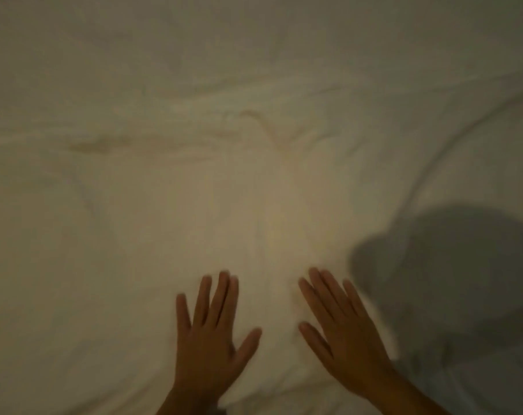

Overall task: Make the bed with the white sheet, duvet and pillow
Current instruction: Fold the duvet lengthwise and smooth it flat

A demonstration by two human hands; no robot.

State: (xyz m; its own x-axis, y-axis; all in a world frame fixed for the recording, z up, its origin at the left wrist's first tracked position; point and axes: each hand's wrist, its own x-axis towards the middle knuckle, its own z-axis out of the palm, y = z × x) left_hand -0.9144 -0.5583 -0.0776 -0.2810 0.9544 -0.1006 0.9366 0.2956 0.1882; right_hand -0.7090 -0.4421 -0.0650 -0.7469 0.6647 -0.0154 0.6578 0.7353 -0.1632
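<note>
Bedding (254, 181) (sheet or duvet, unclear) lies under left hand (212, 342) and right hand (344, 333), fingers straight.

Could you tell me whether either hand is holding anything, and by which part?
Nothing is held: left hand and right hand lie flat on white bedding.

A dimly lit bedroom; rumpled white bedding (194, 181) fills nearly the whole view.
</note>
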